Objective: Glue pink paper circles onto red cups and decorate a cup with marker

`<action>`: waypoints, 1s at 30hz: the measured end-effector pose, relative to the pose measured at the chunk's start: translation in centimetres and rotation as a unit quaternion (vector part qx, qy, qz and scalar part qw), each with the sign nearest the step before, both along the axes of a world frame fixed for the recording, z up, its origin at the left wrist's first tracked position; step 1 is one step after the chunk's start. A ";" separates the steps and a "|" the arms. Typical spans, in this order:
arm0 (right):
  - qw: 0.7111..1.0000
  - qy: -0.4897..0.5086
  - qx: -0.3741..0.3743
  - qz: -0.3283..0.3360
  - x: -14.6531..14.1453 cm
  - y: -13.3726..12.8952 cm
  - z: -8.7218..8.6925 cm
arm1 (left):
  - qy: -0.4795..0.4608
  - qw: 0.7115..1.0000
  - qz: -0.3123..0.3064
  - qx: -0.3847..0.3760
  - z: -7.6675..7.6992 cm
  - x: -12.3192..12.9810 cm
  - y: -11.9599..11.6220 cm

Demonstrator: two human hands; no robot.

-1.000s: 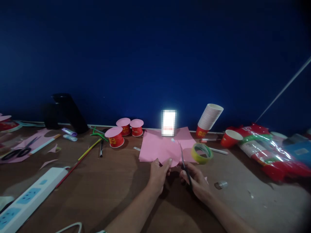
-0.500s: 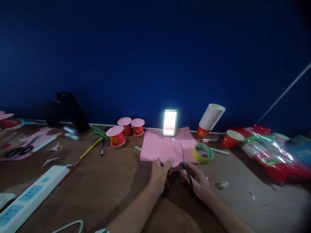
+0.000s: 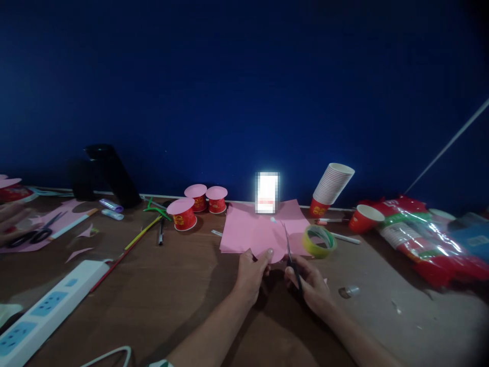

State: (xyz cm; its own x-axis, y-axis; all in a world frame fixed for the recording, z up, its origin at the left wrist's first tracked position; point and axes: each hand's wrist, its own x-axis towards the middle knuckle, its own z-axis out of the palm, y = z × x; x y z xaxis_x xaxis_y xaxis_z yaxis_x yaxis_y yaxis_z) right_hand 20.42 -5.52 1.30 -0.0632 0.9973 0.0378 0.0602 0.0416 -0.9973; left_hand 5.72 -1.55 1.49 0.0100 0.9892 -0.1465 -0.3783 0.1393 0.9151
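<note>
My left hand (image 3: 254, 270) pinches the near edge of a round pink paper piece (image 3: 273, 247), its thumb on top. Just to the right, my right hand (image 3: 305, 283) is closed around the dark handles of a pair of scissors (image 3: 291, 262), whose blades point away from me beside the paper's right edge. Behind the round piece lies a stack of pink paper sheets (image 3: 237, 229). A roll of yellow-green tape (image 3: 319, 242) rests at the stack's right corner. A bright, blurred-out upright screen (image 3: 267, 192) stands at the back of the stack.
Three red cups with pink discs (image 3: 184, 219) stand left of the stack. A tilted cup stack (image 3: 332, 186), a single red cup (image 3: 365, 218) and bagged cups (image 3: 416, 234) are right. A power strip (image 3: 49, 306) and another person's hand (image 3: 11, 221) are at left.
The other person's hand at the far left has shifted slightly. My hands, the paper and the scissors show almost no movement.
</note>
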 end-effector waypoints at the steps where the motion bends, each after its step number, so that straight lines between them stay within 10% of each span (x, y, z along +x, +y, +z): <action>1: 1.000 -0.004 0.002 -0.001 0.0 0.0 0.1 | 0.000 1.000 0.001 -0.001 0.0 0.0 0.0; 30: 1.000 -0.021 0.005 -0.015 0.2 0.1 0.1 | -0.005 1.000 0.013 -0.011 0.1 -0.1 0.0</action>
State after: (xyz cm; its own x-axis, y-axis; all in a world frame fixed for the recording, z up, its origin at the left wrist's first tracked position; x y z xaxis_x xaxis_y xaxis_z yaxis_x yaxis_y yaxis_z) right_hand 20.59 -5.37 1.35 -0.0343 0.9984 0.0455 0.1028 0.0488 -0.9935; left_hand 5.64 -1.53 1.63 -0.0138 0.9856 -0.1683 -0.3914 0.1496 0.9080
